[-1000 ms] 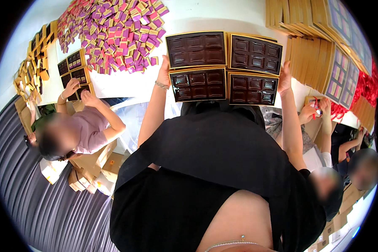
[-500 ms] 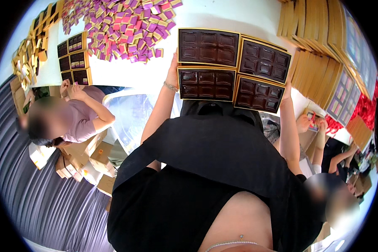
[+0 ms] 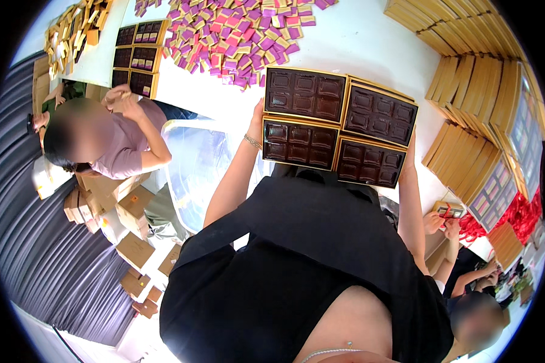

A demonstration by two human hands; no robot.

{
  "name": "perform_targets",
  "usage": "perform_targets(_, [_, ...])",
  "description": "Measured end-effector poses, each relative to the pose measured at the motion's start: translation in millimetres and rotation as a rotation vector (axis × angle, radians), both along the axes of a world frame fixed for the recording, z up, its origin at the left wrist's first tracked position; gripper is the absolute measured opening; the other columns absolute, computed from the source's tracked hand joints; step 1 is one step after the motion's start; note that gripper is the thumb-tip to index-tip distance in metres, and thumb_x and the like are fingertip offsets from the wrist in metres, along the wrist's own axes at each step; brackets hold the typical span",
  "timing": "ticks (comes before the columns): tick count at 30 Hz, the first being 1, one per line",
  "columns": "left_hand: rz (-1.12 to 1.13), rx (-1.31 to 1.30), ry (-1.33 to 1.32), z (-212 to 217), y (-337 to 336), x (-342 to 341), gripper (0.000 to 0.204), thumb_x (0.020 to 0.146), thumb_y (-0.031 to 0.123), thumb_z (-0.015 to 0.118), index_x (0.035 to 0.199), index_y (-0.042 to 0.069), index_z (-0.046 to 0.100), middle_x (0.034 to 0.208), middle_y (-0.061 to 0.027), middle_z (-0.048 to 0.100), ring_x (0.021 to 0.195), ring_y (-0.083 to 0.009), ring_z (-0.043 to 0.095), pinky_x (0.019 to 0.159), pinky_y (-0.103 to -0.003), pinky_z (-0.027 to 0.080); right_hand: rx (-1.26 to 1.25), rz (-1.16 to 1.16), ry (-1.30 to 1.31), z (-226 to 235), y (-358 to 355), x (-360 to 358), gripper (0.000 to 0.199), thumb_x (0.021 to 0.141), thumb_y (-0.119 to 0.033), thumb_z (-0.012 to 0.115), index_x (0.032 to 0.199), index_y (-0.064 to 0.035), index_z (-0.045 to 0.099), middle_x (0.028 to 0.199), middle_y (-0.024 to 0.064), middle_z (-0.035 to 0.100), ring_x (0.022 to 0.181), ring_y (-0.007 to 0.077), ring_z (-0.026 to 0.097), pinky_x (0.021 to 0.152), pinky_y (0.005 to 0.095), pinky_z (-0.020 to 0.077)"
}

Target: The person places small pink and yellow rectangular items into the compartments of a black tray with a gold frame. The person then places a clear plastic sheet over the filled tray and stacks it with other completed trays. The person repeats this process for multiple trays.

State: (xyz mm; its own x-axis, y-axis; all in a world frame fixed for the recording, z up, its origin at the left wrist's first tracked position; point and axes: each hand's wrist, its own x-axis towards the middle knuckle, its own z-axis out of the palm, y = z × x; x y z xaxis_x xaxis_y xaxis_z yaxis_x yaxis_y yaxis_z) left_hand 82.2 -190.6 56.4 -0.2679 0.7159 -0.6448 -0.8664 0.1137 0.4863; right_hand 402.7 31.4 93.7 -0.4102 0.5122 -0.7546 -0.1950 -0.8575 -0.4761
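Trays (image 3: 306, 94) between hands (image 3: 256, 122), carton markings (image 3: 135, 198) illegible

Bright light bleaches the white desk (image 3: 351, 36) and glares off a clear plastic tub (image 3: 194, 172) as fisheye distortion bows the grey curtain (image 3: 48, 212).

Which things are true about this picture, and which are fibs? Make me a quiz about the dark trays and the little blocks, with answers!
1. The left hand touches the dark trays. True.
2. The dark trays are full of little blocks. False: their hollows are empty.
3. A pile of little blocks lies on the white table. True.
4. Every little block is green. False: they show purple, pink and gold.
5. Four dark trays show between the hands. True.
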Motion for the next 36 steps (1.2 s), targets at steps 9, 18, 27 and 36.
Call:
perform_targets(9, [0.118, -0.088, 0.071, 8, -28, -13, 0.067, 0.095, 0.062, 0.039, 0.127, 0.006, 0.056, 0.12, -0.0123, 0.063, 0.104, -0.0235, 0.063, 0.088, -0.037, 0.053, 0.039, 0.213, -0.125, -12, 20, -44, 0.069, 0.096, -0.065, 0.033, 0.138, -0.0132, 0.049, 0.13, 0.0094, 0.057, 0.111, 0.0232, 0.058, 0.092, 0.0357, 0.0491])
perform_targets(18, [0.094, -0.006, 0.039, -7, -53, 6, 0.072, 0.096, 0.062, 0.036, 0.149, 0.014, 0.025, 0.145, -0.0086, 0.039, 0.128, -0.023, 0.045, 0.104, -0.039, 0.041, -0.001, 0.097, -0.063, -25, -3, 9, 0.076, 0.094, -0.067, 0.031, 0.137, -0.0061, 0.047, 0.131, 0.015, 0.056, 0.113, 0.0282, 0.057, 0.095, 0.0398, 0.0481])
perform_targets(27, [0.123, 0.03, -0.05, -9, -19, -12, 0.071, 0.096, 0.061, 0.038, 0.135, 0.002, 0.048, 0.127, -0.0151, 0.059, 0.109, -0.026, 0.062, 0.094, -0.04, 0.051, -0.006, 0.151, 0.054, -6, 16, -35, 0.068, 0.096, -0.062, 0.037, 0.136, -0.008, 0.049, 0.13, 0.0126, 0.057, 0.111, 0.0267, 0.058, 0.093, 0.0388, 0.0494])
perform_targets(36, [0.1, 0.009, 0.035, -1, 7, -29, 0.067, 0.097, 0.058, 0.04, 0.135, 0.004, 0.049, 0.128, -0.0125, 0.059, 0.11, -0.0242, 0.061, 0.094, -0.038, 0.051, 0.122, 0.299, 0.027, -10, 64, -62, 0.071, 0.096, -0.062, 0.035, 0.137, -0.0065, 0.048, 0.132, 0.0144, 0.055, 0.114, 0.0268, 0.057, 0.096, 0.0398, 0.0475])
